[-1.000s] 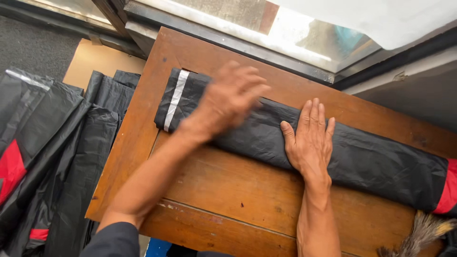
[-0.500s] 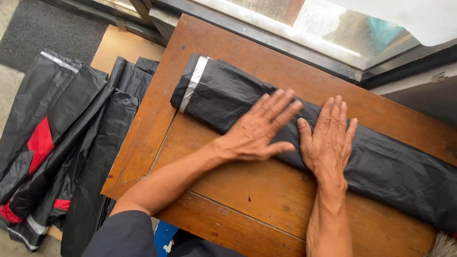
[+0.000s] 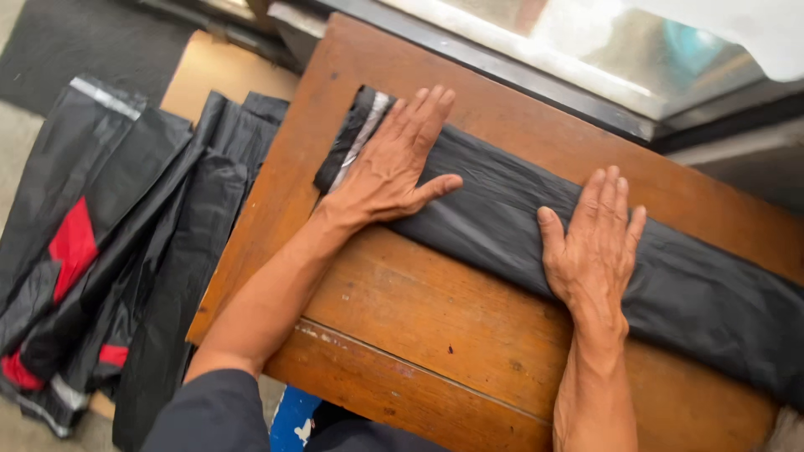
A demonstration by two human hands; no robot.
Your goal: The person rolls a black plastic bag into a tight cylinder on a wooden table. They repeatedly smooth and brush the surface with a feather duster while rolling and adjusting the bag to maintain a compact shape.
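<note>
- Nearest, at 6 o'clock, a blue object (image 3: pixel 293 414) shows under the front edge of the wooden table (image 3: pixel 435 335); what it is I cannot tell.
- The two forearms rise from the bottom edge over the bare wood of the table towards the work.
- The right hand (image 3: pixel 596 247) lies at about 3 o'clock from the middle of the view, flat on the folded black garment (image 3: pixel 494 209). Its grip is released: the fingers are straight and close together and point to 12 o'clock, and the palm presses down.
- The left hand (image 3: pixel 387 167) lies at about 11 o'clock, also flat and released, with fingers spread a little, on the left end of the garment, just beside a grey reflective strip (image 3: pixel 360 138).
- The garment is a long narrow band across the table, from about 10 o'clock down to 4 o'clock. It lies under both palms, and neither hand closes on it.
- In my judgement the cloth looks smooth and slippery, so the fold may slide or open again where no hand presses, most of all between the hands and at the far right end.
- The right end seems to reach the table edge; its weight there might pull the band off.
- On the floor at 9 o'clock lies a pile of black and red garments (image 3: pixel 92 251), well apart from the hands.
- Farthest, at 12 to 1 o'clock, a window sill (image 3: pixel 536 67) runs behind the table.
</note>
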